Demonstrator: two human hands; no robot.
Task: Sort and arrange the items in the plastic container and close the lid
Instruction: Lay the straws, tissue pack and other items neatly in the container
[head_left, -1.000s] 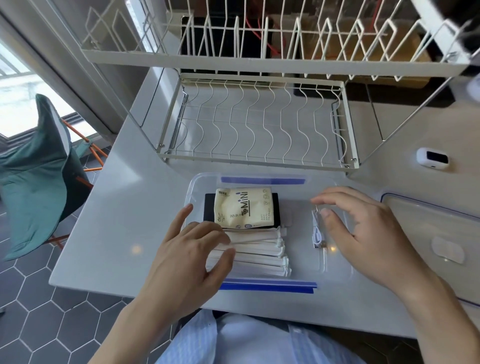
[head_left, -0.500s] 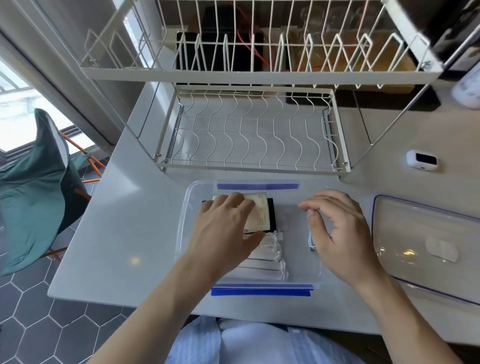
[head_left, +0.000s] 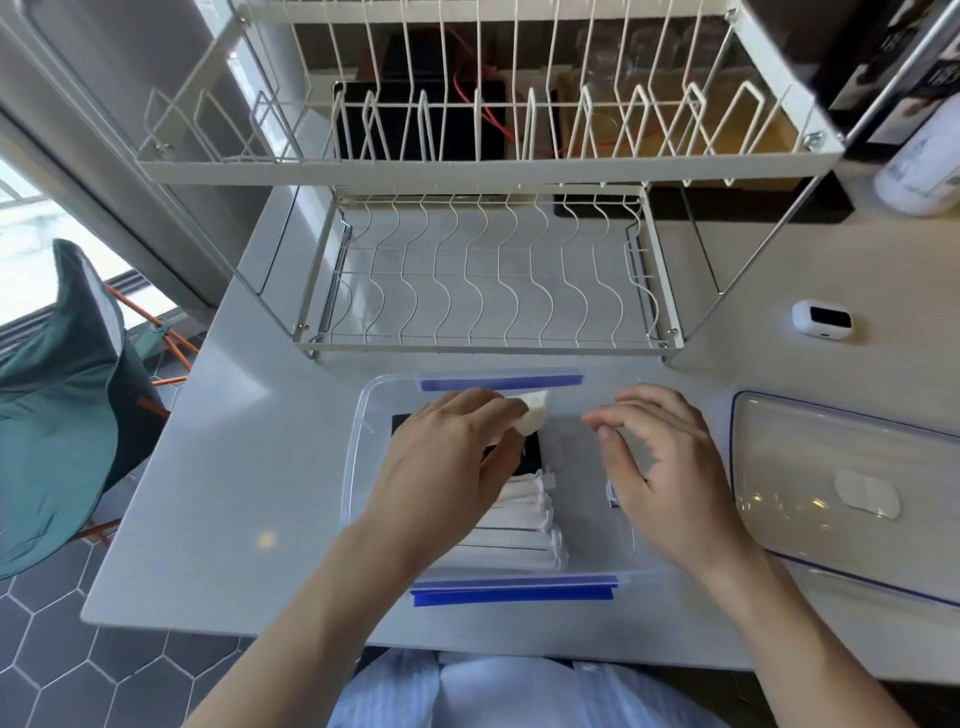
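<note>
the left hand (head_left: 447, 457) reaches into the clear plastic container (head_left: 358, 467) and closes around a pale tissue pack (head_left: 532, 418), whose one corner pokes out past the fingertips on the far side. just under that grip lies a flat black item (head_left: 530, 457), and nearer the wrist a row of white wrapped sticks (head_left: 524, 525) lies side by side, already lined up. the right hand (head_left: 670, 478) hovers over the container's other half with its fingers loosely curled and spread; i cannot tell whether it has hold of anything, though a small whitish thing, maybe a cable, peeks out at its palm edge.

by the look of it the sorting is well along: the sticks are neat, the black item sits flat, and the tissue pack is the piece in hand, probably being set or shifted. the lid (head_left: 841, 493) lies flat on the white table (head_left: 234, 493), just beside the right hand's outer side and apart from the container, so closing is not yet done. a wire dish rack (head_left: 483, 275) stands beyond both hands.
</note>
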